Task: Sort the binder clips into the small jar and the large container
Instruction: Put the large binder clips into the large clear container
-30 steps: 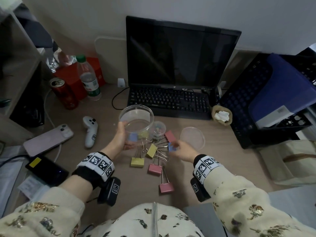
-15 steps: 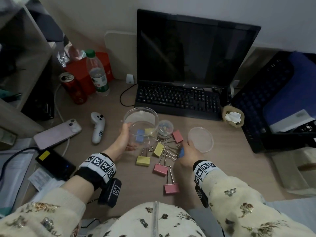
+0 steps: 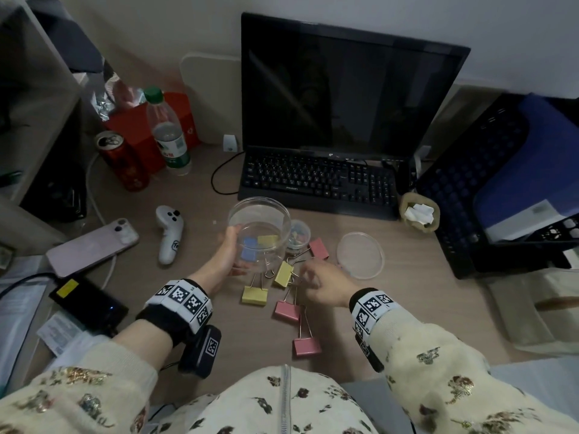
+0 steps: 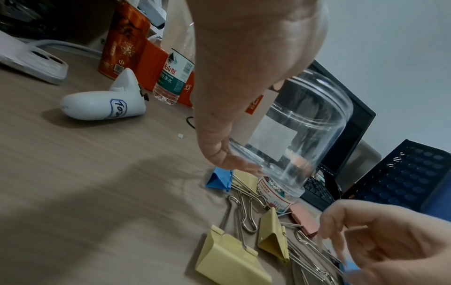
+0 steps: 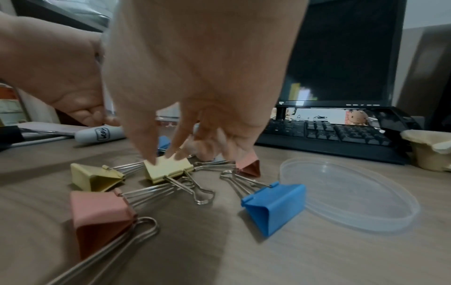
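My left hand (image 3: pixel 224 256) grips the large clear container (image 3: pixel 258 228) by its side and holds it tilted above the desk; it looks empty (image 4: pixel 310 125). A blue clip (image 4: pixel 218 178) and a yellow one lie under it. The small jar (image 3: pixel 299 234) with small coloured clips stands just behind. My right hand (image 3: pixel 315 281) hovers over the pile with fingers bent down and spread, their tips at a yellow clip (image 5: pixel 168 168). A blue clip (image 5: pixel 274 206) lies free below the palm. Yellow (image 3: pixel 254 296) and pink clips (image 3: pixel 287 310) (image 3: pixel 307 346) (image 3: pixel 319 249) lie around.
A clear lid (image 3: pixel 360 255) lies right of the clips. Behind are a keyboard (image 3: pixel 316 183) and monitor. A white controller (image 3: pixel 169 234), phone (image 3: pixel 91 247), red can (image 3: pixel 123 164) and water bottle (image 3: pixel 167 133) stand at the left. A black crate (image 3: pixel 488 189) is at the right.
The blue clip that my right hand pinched now lies on the desk, and that hand has shifted left over the yellow clip. My left hand still holds the container up.
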### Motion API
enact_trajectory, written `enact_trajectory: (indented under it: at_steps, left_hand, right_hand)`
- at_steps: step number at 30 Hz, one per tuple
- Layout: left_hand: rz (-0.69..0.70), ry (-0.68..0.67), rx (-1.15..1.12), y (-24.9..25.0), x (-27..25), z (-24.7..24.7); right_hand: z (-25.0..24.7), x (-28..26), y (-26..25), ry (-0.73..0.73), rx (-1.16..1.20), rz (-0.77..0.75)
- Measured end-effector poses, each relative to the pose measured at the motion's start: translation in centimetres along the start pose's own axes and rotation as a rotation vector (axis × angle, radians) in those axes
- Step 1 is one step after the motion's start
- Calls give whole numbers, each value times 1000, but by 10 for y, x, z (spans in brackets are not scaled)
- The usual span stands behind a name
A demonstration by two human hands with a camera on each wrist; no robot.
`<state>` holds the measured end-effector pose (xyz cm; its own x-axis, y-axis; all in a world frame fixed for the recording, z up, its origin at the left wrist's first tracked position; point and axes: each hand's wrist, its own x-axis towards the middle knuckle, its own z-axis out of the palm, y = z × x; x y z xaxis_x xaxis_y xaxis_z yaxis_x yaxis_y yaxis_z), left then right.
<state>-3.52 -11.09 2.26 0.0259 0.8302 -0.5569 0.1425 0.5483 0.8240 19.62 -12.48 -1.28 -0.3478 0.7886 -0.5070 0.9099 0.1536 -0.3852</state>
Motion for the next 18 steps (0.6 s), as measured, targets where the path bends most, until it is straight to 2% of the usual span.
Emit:
enact_trajectory:
  at_steps: [3, 10, 14, 18]
  left_hand:
    - [-25, 4, -14, -1, 3, 1]
    - [-38, 32, -16, -4, 2, 2]
    - [-47, 49, -13, -4, 2, 2]
    - [-45, 48, -18, -5, 3, 3]
  right_hand:
    - [7, 2, -11, -92, -45, -104]
    - [31, 3, -27, -63, -231, -125]
    - [37, 5, -26, -101, -242, -129]
    - [34, 2, -23, -98, -149, -117]
